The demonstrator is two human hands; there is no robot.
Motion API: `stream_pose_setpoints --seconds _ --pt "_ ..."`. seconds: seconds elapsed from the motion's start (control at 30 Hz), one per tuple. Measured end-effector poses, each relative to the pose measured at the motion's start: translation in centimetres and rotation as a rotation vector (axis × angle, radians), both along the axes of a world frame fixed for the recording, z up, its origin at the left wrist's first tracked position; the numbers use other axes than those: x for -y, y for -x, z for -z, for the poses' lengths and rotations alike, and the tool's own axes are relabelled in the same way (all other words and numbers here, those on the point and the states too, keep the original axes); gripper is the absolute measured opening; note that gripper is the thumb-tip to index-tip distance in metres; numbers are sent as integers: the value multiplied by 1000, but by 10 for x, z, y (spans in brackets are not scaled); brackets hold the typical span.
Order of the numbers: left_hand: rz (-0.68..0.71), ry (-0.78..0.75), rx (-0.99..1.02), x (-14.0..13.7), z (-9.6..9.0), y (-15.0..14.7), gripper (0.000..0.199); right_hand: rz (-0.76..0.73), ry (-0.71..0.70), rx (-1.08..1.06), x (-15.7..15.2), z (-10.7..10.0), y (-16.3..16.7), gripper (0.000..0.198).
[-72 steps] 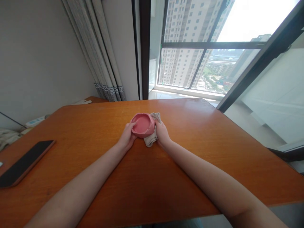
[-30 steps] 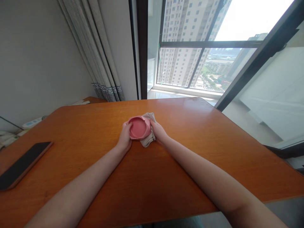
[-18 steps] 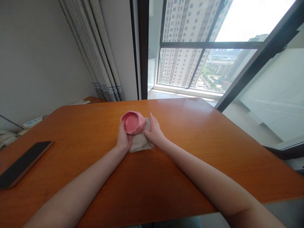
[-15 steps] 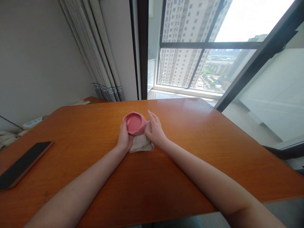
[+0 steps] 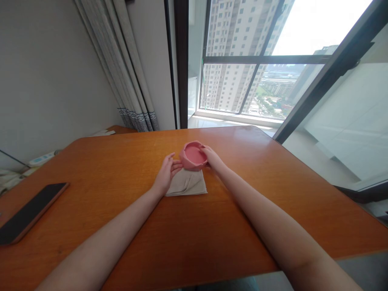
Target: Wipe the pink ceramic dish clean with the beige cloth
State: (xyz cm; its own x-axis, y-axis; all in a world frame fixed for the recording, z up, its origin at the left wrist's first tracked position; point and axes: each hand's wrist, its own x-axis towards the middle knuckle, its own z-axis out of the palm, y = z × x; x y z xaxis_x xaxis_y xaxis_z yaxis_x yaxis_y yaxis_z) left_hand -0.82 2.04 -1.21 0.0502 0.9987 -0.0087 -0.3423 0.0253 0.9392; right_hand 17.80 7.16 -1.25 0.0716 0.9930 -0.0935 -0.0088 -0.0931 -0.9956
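Pink bowl (image 5: 194, 157) is gripped by the right hand (image 5: 213, 159) near a folded cloth (image 5: 188, 186); fingers (image 5: 176, 166) are parted on the left hand (image 5: 165, 173).

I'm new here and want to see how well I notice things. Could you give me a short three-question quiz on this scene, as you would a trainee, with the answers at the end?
1. Which hand grips the rim of the pink bowl?
2. True or false: the bowl is upside down.
3. What lies on the table, just below the bowl in the picture?
A) a spoon
B) a cloth
C) a cup

Key:
1. The right hand; the left hand, fingers spread, is at the bowl's other side.
2. False: its inside shows from above.
3. B.
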Motion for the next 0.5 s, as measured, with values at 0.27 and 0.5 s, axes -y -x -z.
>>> stream_pose_setpoints --seconds 0.27,0.5 --pt "200 -377 -588 10 0 -3 17 566 -94 256 -32 3 -102 34" --pt "363 -605 -882 22 -9 -3 23 603 -82 415 -35 8 -135 33"
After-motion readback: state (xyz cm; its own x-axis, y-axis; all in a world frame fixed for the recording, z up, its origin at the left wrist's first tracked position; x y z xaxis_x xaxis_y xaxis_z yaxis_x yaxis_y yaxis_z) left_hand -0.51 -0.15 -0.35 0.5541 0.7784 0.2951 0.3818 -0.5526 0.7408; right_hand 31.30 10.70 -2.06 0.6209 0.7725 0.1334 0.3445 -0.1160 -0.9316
